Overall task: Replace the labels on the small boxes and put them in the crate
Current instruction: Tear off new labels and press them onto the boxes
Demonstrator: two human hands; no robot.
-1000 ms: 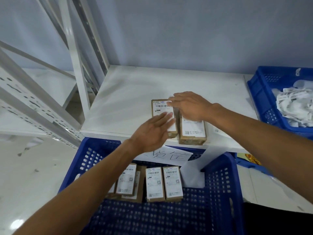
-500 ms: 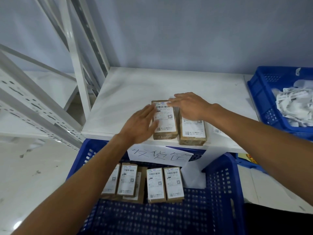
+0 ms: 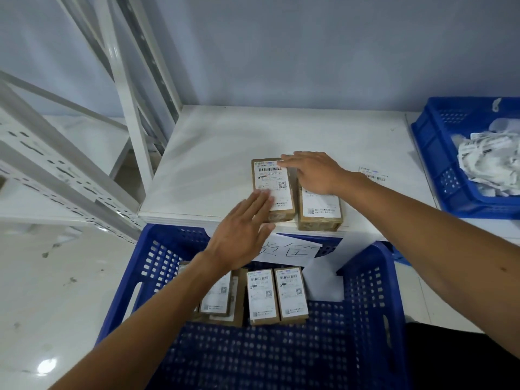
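Nearest you, the blue crate [image 3: 363, 277] holds two labelled boxes [image 3: 263, 295] lying side by side near its far wall. To their left is a small stack of boxes [image 3: 218, 295], partly under your left forearm, so I cannot count it. A handwritten paper sign [image 3: 292, 250] hangs on the crate's far wall.

Just beyond that wall, at the near edge of the white table [image 3: 225, 153], two more small boxes lie side by side. In the last second your left hand [image 3: 239, 237] has slid from the middle of the label on the left box [image 3: 274, 187] toward its near-left corner. Its grip is flat and open, the fingers straight, pressing on the label and closing round nothing. Your right hand [image 3: 316, 173] has kept its place. Its grip is open too, with the fingertips flat on the far end of the same label and the palm over the far end of the right box [image 3: 320, 211].

I read that sweep as smoothing down a fresh label, so this box looks close to ready for the crate. Whether the right box already has its new label I cannot tell.

Further from the crate, to the right on the table, one loose label [image 3: 372, 174] lies flat. Beyond it, right of the crate, a second blue crate [image 3: 430, 164] carries a heap of crumpled white label paper [image 3: 489, 161]. Far left of the crate stands a white metal shelving frame [image 3: 123, 108].
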